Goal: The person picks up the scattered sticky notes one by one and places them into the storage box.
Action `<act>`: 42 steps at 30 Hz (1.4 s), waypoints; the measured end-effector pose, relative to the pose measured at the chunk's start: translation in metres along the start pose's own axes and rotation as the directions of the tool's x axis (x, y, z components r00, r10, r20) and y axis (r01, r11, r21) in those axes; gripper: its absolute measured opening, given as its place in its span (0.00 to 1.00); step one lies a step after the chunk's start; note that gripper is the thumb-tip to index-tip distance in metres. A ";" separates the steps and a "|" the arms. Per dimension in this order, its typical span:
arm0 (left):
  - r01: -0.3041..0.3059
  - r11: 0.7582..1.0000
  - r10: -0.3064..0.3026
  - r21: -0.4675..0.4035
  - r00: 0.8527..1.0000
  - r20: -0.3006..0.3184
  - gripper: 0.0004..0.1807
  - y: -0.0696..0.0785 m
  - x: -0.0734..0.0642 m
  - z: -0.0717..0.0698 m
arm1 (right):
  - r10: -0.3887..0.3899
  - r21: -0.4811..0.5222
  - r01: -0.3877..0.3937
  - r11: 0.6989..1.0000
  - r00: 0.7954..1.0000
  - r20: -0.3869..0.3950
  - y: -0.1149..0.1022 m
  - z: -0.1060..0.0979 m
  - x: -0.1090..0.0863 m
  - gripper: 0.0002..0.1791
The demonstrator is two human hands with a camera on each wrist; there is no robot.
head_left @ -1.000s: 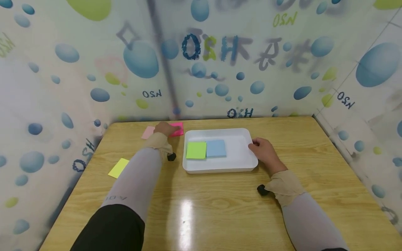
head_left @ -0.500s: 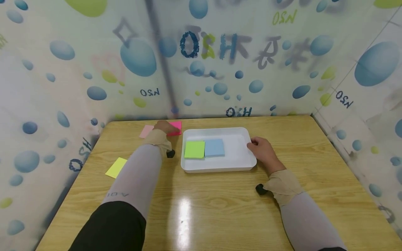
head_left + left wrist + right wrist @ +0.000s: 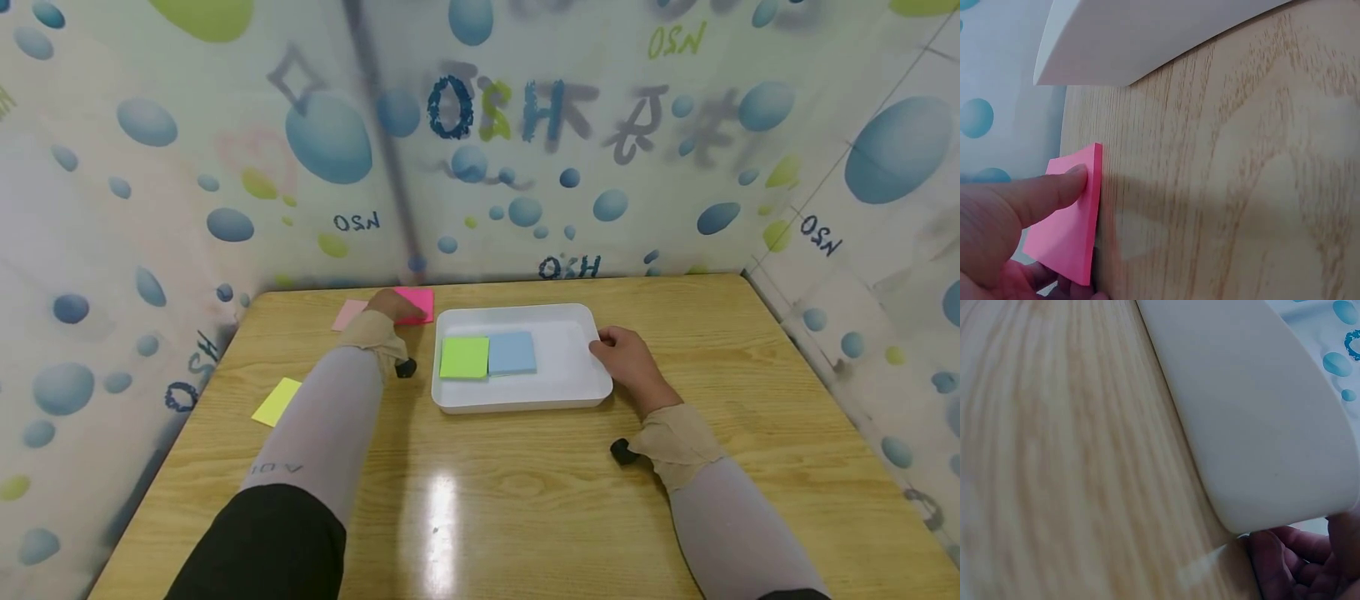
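Pink pad [image 3: 1065, 232] is pinched by left hand [image 3: 392, 307] (lower fingers [image 3: 1041, 275]: wrist view only); past a gap, tray edge [image 3: 521, 406] is gripped by right hand [image 3: 632, 364].

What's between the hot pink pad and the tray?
Bare tabletop only: the left wrist view shows nothing between the hot pink pad and the white tray.

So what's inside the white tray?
A green pad and a blue pad lie side by side in the white tray. Whatever is under either pad is covered and cannot be seen.
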State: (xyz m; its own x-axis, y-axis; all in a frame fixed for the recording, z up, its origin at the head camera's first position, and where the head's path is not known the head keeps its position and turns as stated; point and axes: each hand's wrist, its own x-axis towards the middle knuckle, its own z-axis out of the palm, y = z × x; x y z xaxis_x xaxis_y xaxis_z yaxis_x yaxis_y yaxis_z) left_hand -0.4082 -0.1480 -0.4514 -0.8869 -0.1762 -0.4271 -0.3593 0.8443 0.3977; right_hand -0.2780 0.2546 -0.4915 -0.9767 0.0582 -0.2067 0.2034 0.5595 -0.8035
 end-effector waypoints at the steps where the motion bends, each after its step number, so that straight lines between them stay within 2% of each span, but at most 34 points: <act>1: -0.001 1.000 0.001 -0.013 1.000 -0.011 0.49 0.000 0.000 0.000 | 0.000 -0.001 0.000 1.000 1.000 0.000 0.000 0.000 0.000 0.26; 6: -0.024 0.999 0.020 -0.049 0.997 -0.080 0.43 -0.004 0.001 0.002 | -0.007 -0.013 0.007 1.000 1.000 -0.014 0.001 0.001 0.001 0.25; 8: -0.050 0.998 0.047 -0.027 0.993 -0.112 0.39 -0.007 0.004 0.002 | -0.011 -0.015 0.011 1.000 1.000 -0.017 0.001 0.001 0.000 0.25; 13: -0.118 0.992 0.106 -0.053 0.976 -0.188 0.26 -0.014 0.005 0.000 | -0.012 -0.009 0.012 1.000 1.000 -0.016 -0.001 0.001 -0.002 0.26; 16: -0.149 0.982 0.121 -0.115 0.967 -0.225 0.15 -0.013 0.000 -0.001 | -0.009 -0.012 0.008 1.000 1.000 -0.017 -0.002 0.001 -0.003 0.26; 18: -0.177 0.977 0.144 -0.118 0.959 -0.246 0.09 -0.012 -0.004 -0.002 | -0.006 -0.016 0.006 1.000 1.000 -0.017 -0.002 0.000 -0.003 0.26; 23: -0.221 0.959 0.164 -0.176 0.943 -0.290 0.17 -0.006 -0.012 -0.006 | -0.005 -0.025 0.005 1.000 1.000 -0.012 -0.002 0.000 -0.003 0.26; 25: -0.211 0.946 0.137 -0.244 0.947 -0.291 0.16 -0.005 -0.015 -0.006 | -0.005 -0.027 0.005 1.000 1.000 -0.009 -0.002 0.000 -0.003 0.26; 28: -0.202 0.932 0.114 -0.301 0.951 -0.287 0.12 -0.003 -0.021 -0.006 | -0.004 -0.016 0.004 1.000 1.000 -0.002 -0.002 0.001 -0.004 0.26; 30: -0.211 0.923 0.117 -0.321 0.951 -0.288 0.16 -0.001 -0.026 -0.006 | -0.006 -0.005 0.006 1.000 1.000 0.001 -0.002 0.001 -0.004 0.27; 33: -0.249 0.912 0.149 -0.325 0.941 -0.304 0.21 0.003 -0.032 -0.006 | -0.016 0.004 0.016 1.000 1.000 0.003 -0.001 0.000 -0.005 0.27; 36: -0.283 0.900 0.172 -0.330 0.929 -0.329 0.21 0.008 -0.037 -0.007 | -0.017 0.004 0.017 1.000 1.000 0.005 -0.002 0.000 -0.005 0.27; 40: -0.318 0.855 0.179 -0.409 0.922 -0.344 0.20 0.017 -0.042 -0.009 | -0.003 -0.003 0.003 1.000 1.000 0.004 -0.003 0.000 -0.005 0.27; 42: -0.333 0.820 0.184 -0.466 0.923 -0.338 0.19 0.022 -0.045 -0.009 | -0.004 -0.011 0.004 1.000 1.000 0.001 -0.005 0.000 -0.005 0.26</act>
State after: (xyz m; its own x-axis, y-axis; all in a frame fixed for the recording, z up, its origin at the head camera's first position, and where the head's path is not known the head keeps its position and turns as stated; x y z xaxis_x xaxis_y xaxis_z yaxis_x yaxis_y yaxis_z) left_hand -0.3791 -0.1257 -0.4164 -0.9828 -0.1786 -0.0471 -0.1341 0.5148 0.8468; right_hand -0.2741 0.2519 -0.4866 -0.9773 0.0549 -0.2046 0.1990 0.5687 -0.7981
